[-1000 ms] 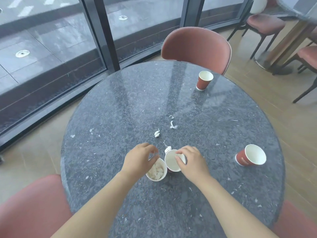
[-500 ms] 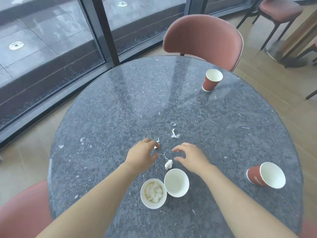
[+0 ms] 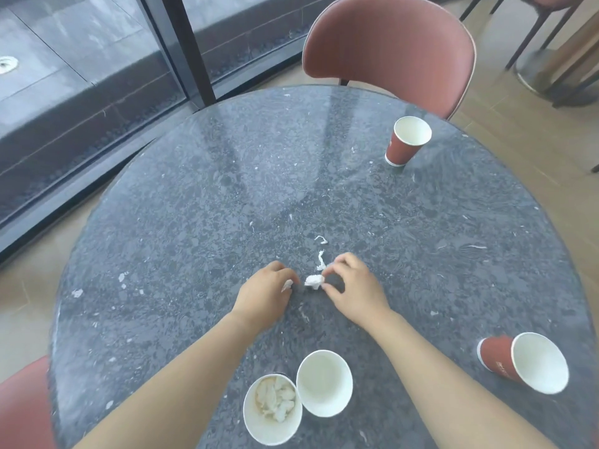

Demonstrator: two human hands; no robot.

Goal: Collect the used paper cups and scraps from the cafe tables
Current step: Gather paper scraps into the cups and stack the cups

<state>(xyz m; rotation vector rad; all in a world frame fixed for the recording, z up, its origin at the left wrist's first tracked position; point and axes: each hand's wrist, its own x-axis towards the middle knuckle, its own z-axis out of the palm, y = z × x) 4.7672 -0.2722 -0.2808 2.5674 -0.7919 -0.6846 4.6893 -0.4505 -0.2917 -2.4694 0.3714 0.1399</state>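
Head view shows your left hand [image 3: 264, 294] curled on the table [image 3: 194, 205], fingertips pinching a paper scrap [image 3: 287, 284]. Your right hand [image 3: 353, 291] arches beside it, thumb and forefinger closing around a crumpled wad [image 3: 314, 280].

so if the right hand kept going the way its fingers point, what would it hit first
The right hand points up-left across the table, and its fingertips are already at the crumpled paper scrap. Just past that would probably be the left hand.

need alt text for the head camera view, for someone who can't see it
Two bare hands pinch white paper scraps at the middle of a round dark stone table: left hand, right hand. Two cups stand near the person, one holding scraps, one empty; a red cup stands far right, another lies tipped.
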